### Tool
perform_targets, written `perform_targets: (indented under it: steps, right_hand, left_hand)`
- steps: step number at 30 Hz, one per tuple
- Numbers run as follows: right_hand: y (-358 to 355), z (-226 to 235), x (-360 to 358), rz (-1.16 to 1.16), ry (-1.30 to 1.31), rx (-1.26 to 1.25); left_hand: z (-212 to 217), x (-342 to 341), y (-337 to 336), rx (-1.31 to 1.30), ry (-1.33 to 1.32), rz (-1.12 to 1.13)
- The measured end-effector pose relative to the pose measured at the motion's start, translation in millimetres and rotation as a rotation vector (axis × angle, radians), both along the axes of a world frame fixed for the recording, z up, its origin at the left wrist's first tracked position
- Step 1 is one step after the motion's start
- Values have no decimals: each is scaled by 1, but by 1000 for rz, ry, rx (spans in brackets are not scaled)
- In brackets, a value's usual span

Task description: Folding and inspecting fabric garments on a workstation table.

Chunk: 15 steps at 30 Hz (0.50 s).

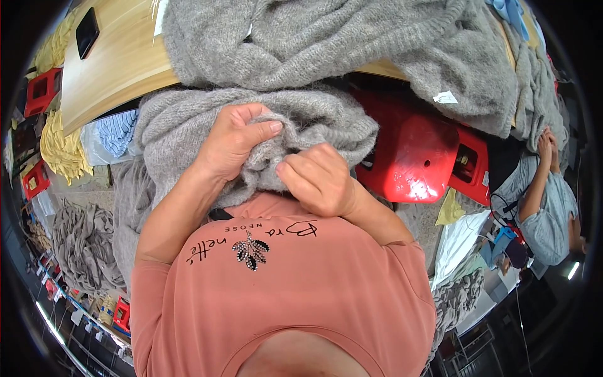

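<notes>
A fuzzy grey knit garment (182, 129) lies bunched over my lap, close to my chest. My left hand (235, 141) pinches a fold of it between thumb and fingers. Just to the right, my right hand (319, 179) is closed on the same knit, knuckles up and fingertips curled in toward the left hand. The gathered cloth between the hands is crumpled; whether a small tool or thread is in the fingers I cannot make out. Beyond the hands, more grey knitwear (301, 44) is heaped on the table, with a white label (445, 97) on its right part.
A wooden table (135, 53) carries a black phone (87, 32) at far left. To the right stands a red plastic stool (421, 157). Another person (546, 207) handles grey knit at the far right. Yellow cloth (63, 147) and piled grey knits (88, 245) lie at left.
</notes>
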State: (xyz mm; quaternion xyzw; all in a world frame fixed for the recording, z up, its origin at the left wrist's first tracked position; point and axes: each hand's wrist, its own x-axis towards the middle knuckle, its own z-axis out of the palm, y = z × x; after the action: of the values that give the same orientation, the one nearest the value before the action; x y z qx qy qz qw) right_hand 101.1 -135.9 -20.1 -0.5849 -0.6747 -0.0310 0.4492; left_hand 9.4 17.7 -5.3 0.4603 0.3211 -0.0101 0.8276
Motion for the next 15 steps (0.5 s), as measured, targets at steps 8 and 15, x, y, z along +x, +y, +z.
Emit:
perform_targets:
  steps: [8,15]
  right_hand:
    - [4,-13,2,-195,-101,92]
    - [9,-20,1,-216,-73,20]
  left_hand:
    - [-1,-7,-6,35,-56,-95]
    - [-3,-11,-12,85,0,-24]
